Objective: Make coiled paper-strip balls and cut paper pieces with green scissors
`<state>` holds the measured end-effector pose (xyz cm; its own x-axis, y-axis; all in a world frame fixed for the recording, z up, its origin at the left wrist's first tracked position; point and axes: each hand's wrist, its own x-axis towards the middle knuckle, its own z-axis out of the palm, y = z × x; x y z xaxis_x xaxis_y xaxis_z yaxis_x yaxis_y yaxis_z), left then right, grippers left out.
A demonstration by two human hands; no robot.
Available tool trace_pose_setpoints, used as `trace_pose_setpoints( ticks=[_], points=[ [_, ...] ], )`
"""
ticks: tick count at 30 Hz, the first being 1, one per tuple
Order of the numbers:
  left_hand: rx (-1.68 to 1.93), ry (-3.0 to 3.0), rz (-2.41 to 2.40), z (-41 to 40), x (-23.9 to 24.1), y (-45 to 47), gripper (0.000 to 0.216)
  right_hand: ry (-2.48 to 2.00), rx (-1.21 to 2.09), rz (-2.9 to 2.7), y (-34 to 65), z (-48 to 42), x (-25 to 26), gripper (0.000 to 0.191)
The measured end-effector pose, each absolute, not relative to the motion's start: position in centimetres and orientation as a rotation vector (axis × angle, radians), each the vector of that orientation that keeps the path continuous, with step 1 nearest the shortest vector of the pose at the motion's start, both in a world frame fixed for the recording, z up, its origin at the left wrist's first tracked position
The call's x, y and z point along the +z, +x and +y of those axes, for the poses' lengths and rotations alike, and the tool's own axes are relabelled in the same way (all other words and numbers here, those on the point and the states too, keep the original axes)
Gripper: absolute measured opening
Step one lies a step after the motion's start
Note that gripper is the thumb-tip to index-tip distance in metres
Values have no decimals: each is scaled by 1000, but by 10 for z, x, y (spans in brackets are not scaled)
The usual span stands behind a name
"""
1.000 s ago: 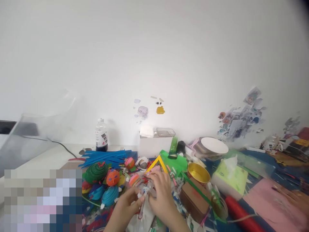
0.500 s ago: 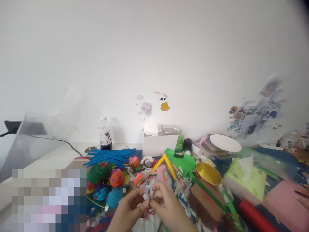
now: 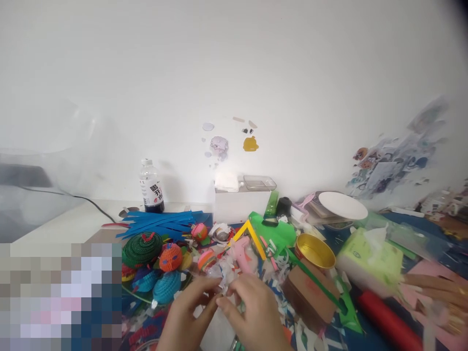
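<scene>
My left hand point(image 3: 193, 312) and my right hand point(image 3: 252, 312) meet low in the middle, over the cluttered table. Their fingers are curled in a pinch, fingertips almost touching. What they pinch is too small and too covered to make out; crumpled whitish scraps point(image 3: 228, 273) show just beyond the fingertips. A pink glue gun point(image 3: 241, 254) lies behind my right hand. Near my left hand sit a striped ball point(image 3: 207, 261), an orange woven ball point(image 3: 170, 257), a light-blue woven piece point(image 3: 167, 286) and a dark green woven coil point(image 3: 142, 249).
Blue strips point(image 3: 157, 224) and a bottle point(image 3: 151, 187) are at back left. A white box point(image 3: 239, 204) stands by the wall. Right are a gold tin point(image 3: 315, 251), brown block point(image 3: 310, 295), tissue pack point(image 3: 371, 263), red roll point(image 3: 389, 321) and another person's hand point(image 3: 438, 292).
The view has tipped down slightly. The small whitish piece with red strands between my fingers is now mostly hidden. Another person's hand has come further in at the right.
</scene>
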<state>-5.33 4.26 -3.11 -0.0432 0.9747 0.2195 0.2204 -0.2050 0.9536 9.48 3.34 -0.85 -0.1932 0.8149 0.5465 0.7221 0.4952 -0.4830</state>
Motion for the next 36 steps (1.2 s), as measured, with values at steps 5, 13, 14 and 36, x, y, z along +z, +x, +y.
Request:
trace_pose_setpoints(
  ticks=[5, 13, 14, 36],
  points=[
    [1344, 1598, 1286, 39, -31, -49, 22, -1291, 201, -2023, 90, 37, -16, 28],
    [1265, 1642, 1338, 39, -34, -50, 24, -1185, 445, -1964, 89, 44, -22, 25],
    [1240, 1638, 1383, 39, -35, -49, 26, -1190, 461, -1945, 88, 44, -23, 25],
    [896, 1535, 1278, 48, -24, -49, 38, -1160, 365, -2072, 94, 55, -21, 26]
  ],
)
